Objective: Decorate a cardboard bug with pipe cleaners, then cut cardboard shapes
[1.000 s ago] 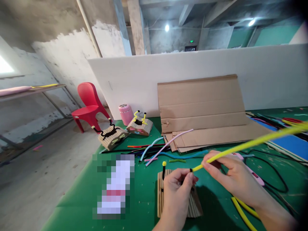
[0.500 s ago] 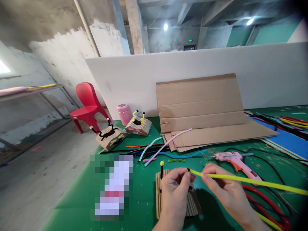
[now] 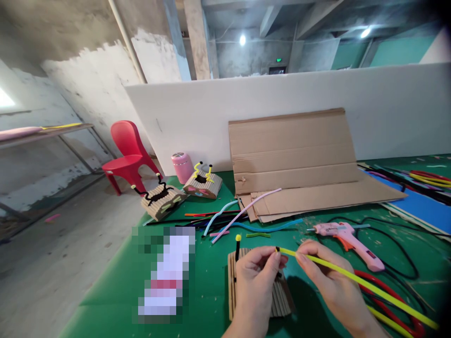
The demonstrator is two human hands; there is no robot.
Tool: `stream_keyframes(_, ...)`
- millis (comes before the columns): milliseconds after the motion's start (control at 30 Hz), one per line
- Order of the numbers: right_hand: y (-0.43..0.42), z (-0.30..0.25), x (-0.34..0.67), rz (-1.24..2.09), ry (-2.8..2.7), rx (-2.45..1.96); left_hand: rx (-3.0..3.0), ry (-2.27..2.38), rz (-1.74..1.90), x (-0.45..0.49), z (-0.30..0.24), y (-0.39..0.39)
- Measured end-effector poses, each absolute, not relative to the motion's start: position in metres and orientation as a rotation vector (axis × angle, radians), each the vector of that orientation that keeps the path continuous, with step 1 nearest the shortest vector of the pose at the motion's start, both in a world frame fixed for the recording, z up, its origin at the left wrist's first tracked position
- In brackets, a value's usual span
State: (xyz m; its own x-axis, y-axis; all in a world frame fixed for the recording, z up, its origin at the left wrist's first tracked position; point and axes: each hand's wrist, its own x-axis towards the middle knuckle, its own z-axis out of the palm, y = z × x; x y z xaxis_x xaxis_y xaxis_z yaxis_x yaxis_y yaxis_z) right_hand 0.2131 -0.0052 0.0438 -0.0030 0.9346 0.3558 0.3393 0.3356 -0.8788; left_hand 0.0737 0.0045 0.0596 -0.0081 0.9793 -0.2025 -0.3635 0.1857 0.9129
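Note:
My left hand [image 3: 257, 277] is closed in a pinch on a short black stem that stands on a ribbed piece of corrugated cardboard [image 3: 234, 291] lying on the green table. Another black stem with a yellow tip [image 3: 238, 244] rises from the cardboard's far left corner. My right hand [image 3: 326, 277] pinches a long yellow pipe cleaner [image 3: 366, 286] near its end, and that end touches the tip of the stem by my left fingers. The pipe cleaner trails off down to the right.
A pink glue gun [image 3: 347, 237] with a black cord lies right of my hands. Loose pipe cleaners [image 3: 243, 213], flat cardboard sheets [image 3: 299, 159], two finished cardboard bugs [image 3: 160, 199], a pink canister [image 3: 182, 166], a blue sheet [image 3: 423, 206] and a red chair [image 3: 128, 152] are around.
The free end of the yellow pipe cleaner has swung from up at the right down to low at the right. Both hands have stayed in nearly the same place.

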Motion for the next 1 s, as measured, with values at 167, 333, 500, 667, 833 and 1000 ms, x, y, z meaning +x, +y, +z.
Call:
stream_keyframes(167, -0.002, 0.049, 0.216, 0.684, -1.623, -1.241, 0.821, 1.08, 1.28, 0.075, 0.056, 0.004)
stream_keyframes(333, -0.005, 0.052, 0.213, 0.651, -1.722, -1.223, 0.936, 1.141, 1.36, 0.076, 0.055, 0.004)
stream_keyframes(500, -0.009, 0.061, 0.212, 0.467, -1.827, -1.107, 1.045, 1.206, 1.341, 0.077, 0.057, 0.004)
stream_keyframes(667, -0.007, 0.071, 0.214, 0.31, -1.996, -1.053, 1.177, 1.263, 1.334, 0.077, 0.056, 0.003)
stream_keyframes(833, 0.001, 0.084, 0.212, 0.323, -2.116, -1.043, 1.401, 1.302, 1.25, 0.076, 0.055, 0.004)
stream_keyframes(1000, 0.018, 0.1, 0.204, 0.505, -2.188, -1.076, 1.496, 1.239, 1.202, 0.075, 0.054, 0.003)
